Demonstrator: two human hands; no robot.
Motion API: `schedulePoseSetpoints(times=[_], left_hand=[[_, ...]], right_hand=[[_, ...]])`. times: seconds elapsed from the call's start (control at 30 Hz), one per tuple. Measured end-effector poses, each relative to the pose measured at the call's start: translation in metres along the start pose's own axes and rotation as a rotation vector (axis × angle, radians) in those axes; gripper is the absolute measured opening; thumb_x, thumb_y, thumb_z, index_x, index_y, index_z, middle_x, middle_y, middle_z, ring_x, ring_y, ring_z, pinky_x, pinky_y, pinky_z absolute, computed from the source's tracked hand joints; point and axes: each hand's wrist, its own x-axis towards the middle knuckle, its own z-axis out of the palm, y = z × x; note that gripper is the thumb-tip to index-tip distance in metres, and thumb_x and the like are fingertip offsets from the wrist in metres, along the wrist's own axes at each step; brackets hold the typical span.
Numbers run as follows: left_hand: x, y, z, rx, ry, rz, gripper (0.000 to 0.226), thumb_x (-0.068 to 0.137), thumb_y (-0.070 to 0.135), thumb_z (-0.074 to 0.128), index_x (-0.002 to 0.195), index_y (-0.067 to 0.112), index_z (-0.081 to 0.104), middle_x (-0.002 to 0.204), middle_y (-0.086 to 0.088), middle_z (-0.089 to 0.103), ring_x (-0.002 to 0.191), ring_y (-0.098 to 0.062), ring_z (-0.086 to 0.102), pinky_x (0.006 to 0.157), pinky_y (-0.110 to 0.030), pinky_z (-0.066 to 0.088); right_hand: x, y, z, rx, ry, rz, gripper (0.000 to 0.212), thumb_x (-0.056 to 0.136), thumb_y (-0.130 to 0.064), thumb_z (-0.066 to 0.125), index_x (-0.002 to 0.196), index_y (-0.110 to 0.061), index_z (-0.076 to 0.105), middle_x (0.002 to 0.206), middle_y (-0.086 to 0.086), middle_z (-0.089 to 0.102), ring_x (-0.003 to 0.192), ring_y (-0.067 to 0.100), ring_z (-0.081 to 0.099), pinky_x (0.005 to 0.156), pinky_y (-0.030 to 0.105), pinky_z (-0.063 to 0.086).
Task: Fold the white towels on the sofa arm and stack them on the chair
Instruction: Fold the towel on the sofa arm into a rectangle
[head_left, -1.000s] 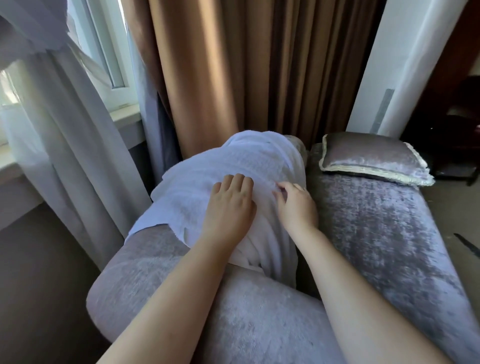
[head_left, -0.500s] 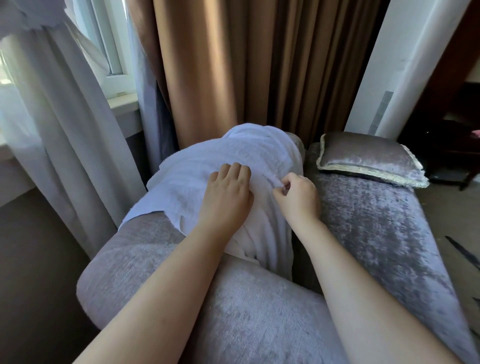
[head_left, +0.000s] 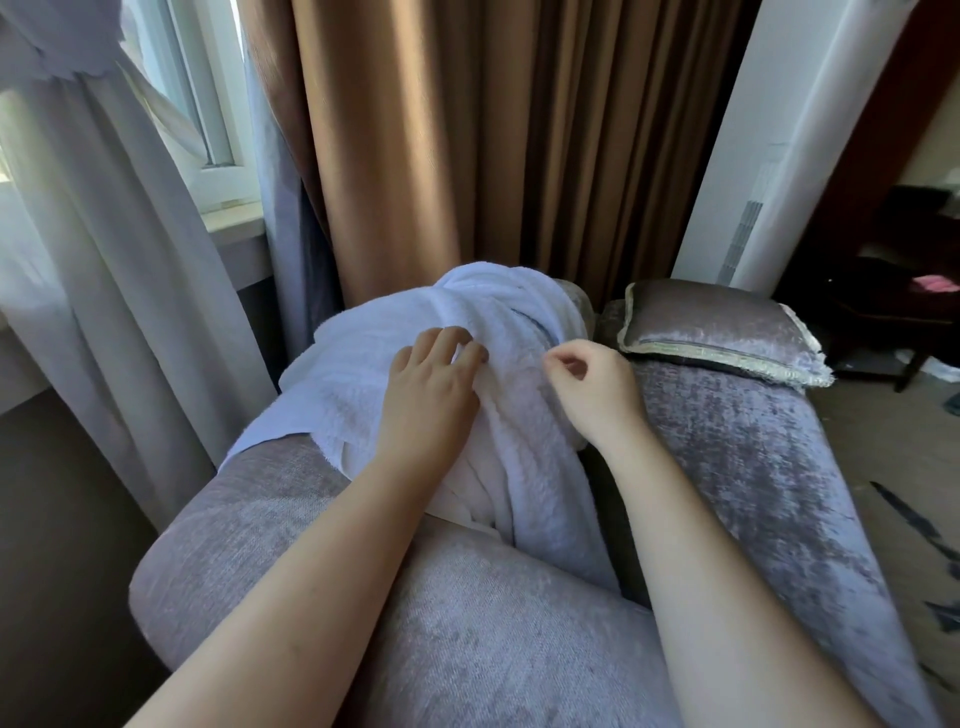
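White towels (head_left: 498, 374) on mottled grey-lilac sofa arm (head_left: 467, 639) (brown curtain (head_left: 467, 130) behind).

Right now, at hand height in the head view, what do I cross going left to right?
Sheer curtain → left hand → right hand → grey cushion. The white towels spread beneath both hands, so I leave them unplaced.
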Motion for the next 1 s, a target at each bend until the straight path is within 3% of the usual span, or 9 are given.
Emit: schedulePoseSetpoints(times=[0.13, 0.23, 0.3, 0.37, 0.53, 0.67, 0.87, 0.93, 1.0], left_hand=[[0.000, 0.001, -0.003, -0.001, -0.010, -0.009, 0.037, 0.061, -0.006, 0.077, 0.091, 0.013, 0.068, 0.101, -0.004, 0.065, 0.092, -0.027, 0.059, 0.071, -0.034, 0.041], [0.000, 0.002, -0.004, 0.000, -0.006, -0.011, 0.033, 0.063, -0.005, 0.077, 0.090, 0.013, 0.069, 0.097, -0.003, 0.065, 0.088, -0.028, 0.059, 0.070, -0.033, 0.038], [-0.001, 0.002, -0.004, -0.005, -0.008, -0.013, 0.032, 0.064, -0.004, 0.078, 0.090, 0.014, 0.069, 0.093, -0.002, 0.064, 0.086, -0.027, 0.059, 0.069, -0.033, 0.038], [-0.001, 0.000, -0.003, -0.008, -0.008, -0.016, 0.033, 0.063, -0.005, 0.077, 0.090, 0.014, 0.070, 0.091, -0.001, 0.064, 0.084, -0.027, 0.059, 0.068, -0.034, 0.041], [-0.004, -0.003, 0.001, -0.057, -0.015, 0.014, 0.037, 0.075, 0.001, 0.046, 0.095, 0.015, 0.074, 0.097, 0.000, 0.069, 0.093, -0.024, 0.059, 0.077, -0.031, 0.035], [-0.008, -0.001, 0.000, -0.121, -0.066, -0.021, 0.040, 0.071, 0.000, 0.045, 0.095, 0.015, 0.074, 0.094, 0.005, 0.071, 0.095, -0.018, 0.055, 0.080, -0.030, 0.031], [-0.001, 0.006, -0.028, -0.212, -0.197, -0.169, 0.048, 0.090, 0.014, 0.045, 0.137, 0.017, 0.045, 0.081, -0.002, 0.065, 0.075, -0.023, 0.056, 0.072, -0.035, 0.039], [0.004, -0.003, -0.039, -0.089, -0.162, 0.077, 0.064, 0.081, 0.004, 0.046, 0.142, 0.023, 0.042, 0.095, -0.005, 0.061, 0.076, -0.024, 0.053, 0.063, -0.035, 0.041], [0.006, -0.016, -0.046, 0.092, -0.143, 0.428, 0.058, 0.074, -0.001, 0.051, 0.126, 0.024, 0.058, 0.118, -0.010, 0.057, 0.086, -0.027, 0.053, 0.063, -0.036, 0.042]], right_hand=[[0.007, 0.025, 0.009, -0.036, -0.141, 0.358, 0.054, 0.094, -0.040, 0.056, 0.141, -0.015, 0.045, 0.137, 0.005, 0.051, 0.123, 0.026, 0.051, 0.099, 0.037, 0.044], [0.007, 0.035, 0.023, 0.066, -0.314, 0.451, 0.066, 0.087, -0.056, 0.053, 0.137, -0.013, 0.048, 0.132, 0.007, 0.055, 0.116, 0.027, 0.055, 0.100, 0.043, 0.046], [0.008, 0.039, 0.025, 0.121, -0.297, 0.437, 0.049, 0.087, -0.050, 0.057, 0.117, -0.012, 0.062, 0.114, 0.008, 0.064, 0.104, 0.027, 0.061, 0.095, 0.042, 0.050], [0.008, 0.040, 0.020, 0.133, -0.198, 0.375, 0.032, 0.084, -0.039, 0.066, 0.096, -0.010, 0.065, 0.095, 0.008, 0.066, 0.093, 0.027, 0.063, 0.084, 0.037, 0.052], [0.007, 0.012, 0.001, -0.025, 0.032, 0.073, 0.016, 0.079, -0.016, 0.064, 0.095, -0.018, 0.062, 0.089, -0.001, 0.062, 0.081, 0.021, 0.057, 0.064, 0.030, 0.046], [0.003, -0.017, -0.018, -0.191, 0.256, -0.177, 0.022, 0.078, -0.011, 0.060, 0.098, -0.019, 0.068, 0.097, 0.002, 0.061, 0.086, 0.027, 0.056, 0.073, 0.040, 0.048], [-0.047, -0.033, -0.012, -0.495, 0.155, -0.409, 0.027, 0.067, -0.017, 0.082, 0.092, -0.023, 0.072, 0.083, 0.000, 0.061, 0.080, 0.028, 0.060, 0.075, 0.033, 0.034], [-0.076, -0.042, -0.002, -0.536, 0.191, -0.558, 0.025, 0.060, -0.015, 0.081, 0.081, -0.023, 0.070, 0.072, -0.002, 0.056, 0.067, 0.023, 0.058, 0.066, 0.028, 0.023], [-0.102, -0.047, 0.005, -0.531, 0.209, -0.685, 0.014, 0.068, -0.013, 0.067, 0.080, -0.021, 0.068, 0.069, -0.001, 0.053, 0.063, 0.022, 0.054, 0.064, 0.028, 0.026]])
